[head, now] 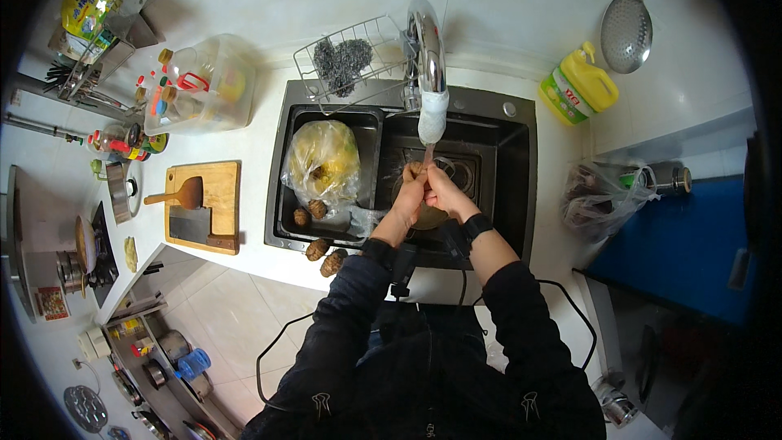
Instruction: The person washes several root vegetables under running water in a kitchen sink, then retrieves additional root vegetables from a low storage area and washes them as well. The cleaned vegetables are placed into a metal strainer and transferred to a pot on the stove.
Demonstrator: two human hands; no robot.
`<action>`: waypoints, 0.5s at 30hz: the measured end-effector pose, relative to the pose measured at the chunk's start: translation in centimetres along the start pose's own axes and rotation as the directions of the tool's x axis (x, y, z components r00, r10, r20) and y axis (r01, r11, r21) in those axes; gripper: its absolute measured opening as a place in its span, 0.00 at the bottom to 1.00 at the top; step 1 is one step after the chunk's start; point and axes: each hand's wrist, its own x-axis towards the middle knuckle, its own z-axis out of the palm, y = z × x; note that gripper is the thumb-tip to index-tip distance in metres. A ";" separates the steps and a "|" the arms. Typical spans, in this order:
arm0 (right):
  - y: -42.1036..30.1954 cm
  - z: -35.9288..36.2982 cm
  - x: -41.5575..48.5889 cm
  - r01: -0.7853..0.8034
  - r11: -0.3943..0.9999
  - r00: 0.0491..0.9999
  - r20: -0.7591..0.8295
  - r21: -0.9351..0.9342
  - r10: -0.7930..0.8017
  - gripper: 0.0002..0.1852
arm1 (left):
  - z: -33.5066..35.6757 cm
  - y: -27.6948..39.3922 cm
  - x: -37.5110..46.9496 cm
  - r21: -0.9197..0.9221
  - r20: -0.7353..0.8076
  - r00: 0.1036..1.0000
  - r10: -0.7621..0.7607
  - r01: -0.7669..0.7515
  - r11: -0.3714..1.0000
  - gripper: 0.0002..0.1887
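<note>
Under the running faucet [426,61], both hands meet over the right basin of the black sink [513,195]. My left hand [410,192] has its fingers closed around a brown, ridged root vegetable [413,168], mostly hidden by the fingers. Touching it from the right, my right hand [441,188] has bent fingers; whether it grips anything is not clear. A round bowl [431,218] lies beneath the hands, partly covered by them. In the left basin sits a clear plastic bag with yellow contents [324,162], with two brown taro-like corms [317,209] below it.
Two more corms [333,262] lie on the counter's front edge. A cleaver [190,224] and a wooden spatula [190,192] rest on a cutting board [221,180] at left. Behind the sink is a wire rack [372,30] with steel wool [342,64]; a yellow detergent jug [574,88] stands right.
</note>
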 end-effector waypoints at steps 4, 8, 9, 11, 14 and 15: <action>0.0 -0.7 0.2 -0.064 0.993 0.998 -0.015 -0.101 0.063 0.28 | 0.1 0.3 1.2 0.107 -0.037 0.999 0.009 -0.005 0.994 0.13; 1.7 -0.8 0.1 0.156 0.859 0.984 0.001 -0.487 -0.178 0.28 | -0.6 0.8 2.6 0.077 0.009 0.997 -0.083 0.082 0.994 0.12; 2.0 -0.7 0.2 0.206 0.800 0.968 -0.004 -0.564 -0.252 0.27 | -0.6 0.8 2.7 0.028 0.007 0.996 -0.085 0.084 0.996 0.13; 2.7 -0.4 0.5 0.304 0.788 0.910 -0.083 -0.535 -0.407 0.26 | -0.7 0.8 2.7 -0.068 -0.007 0.991 -0.131 0.130 0.989 0.15; 2.6 0.0 1.5 0.371 0.839 0.875 -0.152 -0.398 -0.459 0.24 | -0.6 0.3 2.0 0.101 0.040 0.995 -0.089 0.085 0.991 0.18; 2.3 0.0 1.9 0.403 0.857 0.871 -0.152 -0.321 -0.467 0.23 | -0.6 0.1 1.7 0.151 0.051 0.997 -0.052 0.044 0.988 0.19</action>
